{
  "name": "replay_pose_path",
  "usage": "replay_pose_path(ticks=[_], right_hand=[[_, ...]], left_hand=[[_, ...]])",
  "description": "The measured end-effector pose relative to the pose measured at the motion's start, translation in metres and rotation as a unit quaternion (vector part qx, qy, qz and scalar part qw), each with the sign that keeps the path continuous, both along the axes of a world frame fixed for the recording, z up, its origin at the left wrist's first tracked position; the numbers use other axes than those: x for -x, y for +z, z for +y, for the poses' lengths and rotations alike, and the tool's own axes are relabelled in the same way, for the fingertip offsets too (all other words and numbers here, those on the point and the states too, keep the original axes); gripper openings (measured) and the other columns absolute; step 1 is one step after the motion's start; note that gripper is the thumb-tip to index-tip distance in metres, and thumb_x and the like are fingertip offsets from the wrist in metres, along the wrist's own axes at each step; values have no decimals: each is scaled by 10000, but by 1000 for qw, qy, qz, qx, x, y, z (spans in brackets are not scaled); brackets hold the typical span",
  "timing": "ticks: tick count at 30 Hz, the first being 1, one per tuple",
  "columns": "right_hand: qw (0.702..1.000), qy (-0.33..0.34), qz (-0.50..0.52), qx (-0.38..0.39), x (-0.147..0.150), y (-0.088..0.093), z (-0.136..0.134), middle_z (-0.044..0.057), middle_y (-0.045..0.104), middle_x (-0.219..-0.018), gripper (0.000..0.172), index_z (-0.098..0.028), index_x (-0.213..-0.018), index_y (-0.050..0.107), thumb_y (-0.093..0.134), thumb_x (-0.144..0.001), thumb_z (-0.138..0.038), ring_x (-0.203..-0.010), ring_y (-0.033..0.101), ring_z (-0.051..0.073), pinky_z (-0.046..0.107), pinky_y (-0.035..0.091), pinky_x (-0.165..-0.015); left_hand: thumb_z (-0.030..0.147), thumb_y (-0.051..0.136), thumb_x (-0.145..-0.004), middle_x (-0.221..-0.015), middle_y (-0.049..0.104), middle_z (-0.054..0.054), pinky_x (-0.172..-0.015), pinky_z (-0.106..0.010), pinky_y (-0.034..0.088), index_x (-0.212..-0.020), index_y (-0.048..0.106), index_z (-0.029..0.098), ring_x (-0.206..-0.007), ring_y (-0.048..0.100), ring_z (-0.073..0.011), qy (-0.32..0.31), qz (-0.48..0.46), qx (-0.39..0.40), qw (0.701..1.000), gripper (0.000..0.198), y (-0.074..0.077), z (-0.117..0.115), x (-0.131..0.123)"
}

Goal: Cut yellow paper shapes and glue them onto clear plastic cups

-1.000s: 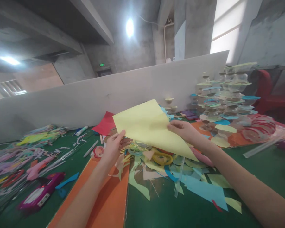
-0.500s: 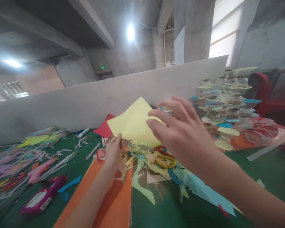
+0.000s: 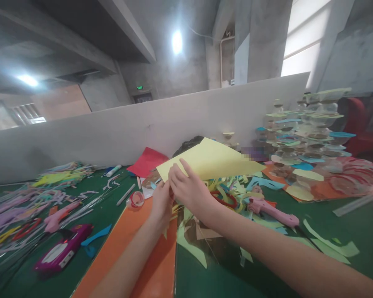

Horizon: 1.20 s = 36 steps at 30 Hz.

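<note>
A sheet of yellow paper [image 3: 214, 159] is held up above the table, tilted, its far corner pointing towards the white partition. My left hand [image 3: 162, 198] pinches its near-left edge. Close beside it, my right hand [image 3: 188, 188] is closed at the same edge, fingers bent over the paper; the fingertips of both hands are partly hidden. Below the hands lies an orange board [image 3: 143, 248]. Paper scraps [image 3: 189, 244] in green and yellow spread under and right of the sheet, near a pink glue gun [image 3: 275, 210].
At left are another pink glue gun [image 3: 57, 217], a purple device [image 3: 64, 250], scissors [image 3: 26, 229] and a heap of coloured strips. A tape roll [image 3: 136, 200] and red paper [image 3: 146, 162] lie nearby. Stacked clear cups with paper pieces [image 3: 311, 136] stand right. A white partition [image 3: 118, 132] runs behind.
My right hand has moved left from the sheet's right side to its near-left edge, beside my left hand. The paper has tilted flatter, and the pink glue gun at right has come into sight.
</note>
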State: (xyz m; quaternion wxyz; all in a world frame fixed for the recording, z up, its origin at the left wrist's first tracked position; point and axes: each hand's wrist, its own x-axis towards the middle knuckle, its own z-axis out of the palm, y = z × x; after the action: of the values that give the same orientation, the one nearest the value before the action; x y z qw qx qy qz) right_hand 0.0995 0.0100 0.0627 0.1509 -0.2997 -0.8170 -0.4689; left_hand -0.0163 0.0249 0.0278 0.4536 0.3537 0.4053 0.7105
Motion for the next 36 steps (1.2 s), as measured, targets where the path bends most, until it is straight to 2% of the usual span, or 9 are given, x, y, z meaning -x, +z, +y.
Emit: replay_pose_path(ticks=[4,8,14,18,23,27,32,36], right_hand=[[999,7,-32,7,6,-6,16,141,701,-1181,342,-103,-1135,734,529,-934,-288,-1266,499,378,592,295,-1173],[998,27,-57,-4,3,-7,21,110,731,-1123,319,-142,-1086,755,541,-926,-317,-1233,530,370,589,290,-1176],[998,40,-15,-49,0,-7,23,132,738,-878,282,-87,-989,744,479,-916,-148,-1018,646,396,773,219,-1107],[995,45,11,-88,-6,-11,22,133,721,-803,269,-60,-921,725,459,-885,-82,-943,671,403,798,167,-1106],[992,38,22,-121,-28,-15,22,120,698,-756,287,-71,-852,706,422,-859,-39,-881,676,372,740,166,-1145],[991,38,23,-123,-45,-15,22,88,687,-756,313,-116,-843,705,403,-888,-47,-895,661,317,649,229,-1182],[993,41,36,-102,-71,-11,27,97,701,-817,358,-120,-890,727,382,-907,-28,-1012,635,294,541,347,-1169],[994,22,69,-83,-104,-9,33,108,713,-854,386,-113,-910,736,364,-921,-12,-1067,626,276,494,393,-1146]], left_hand=[[223,719,-631,-660,625,24,-519,-202,434,-727,584,166,-581,568,-107,-34,11,20,999,175,1,-2,-3],[237,733,-602,-637,615,25,-516,-219,418,-723,591,165,-577,561,-121,-47,17,33,998,200,5,-1,-3],[225,759,-554,-666,672,2,-561,-223,438,-732,626,165,-652,626,-149,-29,28,18,999,231,12,-1,-2],[217,778,-562,-735,720,-27,-611,-247,487,-794,659,155,-696,665,-173,-26,38,5,999,269,16,-1,1],[173,702,-696,-839,752,-36,-775,-284,537,-851,652,166,-776,699,-162,17,22,-7,1000,163,17,-1,2],[132,684,-736,-929,761,-70,-870,-338,545,-908,678,148,-849,714,-187,10,19,-10,1000,173,17,-1,-1],[88,639,-791,-832,756,-42,-916,-329,537,-844,665,157,-763,710,-144,48,3,-15,999,90,19,8,14],[65,619,-809,-754,735,-30,-915,-329,540,-780,628,161,-704,699,-131,69,-8,-17,997,100,21,15,27]])
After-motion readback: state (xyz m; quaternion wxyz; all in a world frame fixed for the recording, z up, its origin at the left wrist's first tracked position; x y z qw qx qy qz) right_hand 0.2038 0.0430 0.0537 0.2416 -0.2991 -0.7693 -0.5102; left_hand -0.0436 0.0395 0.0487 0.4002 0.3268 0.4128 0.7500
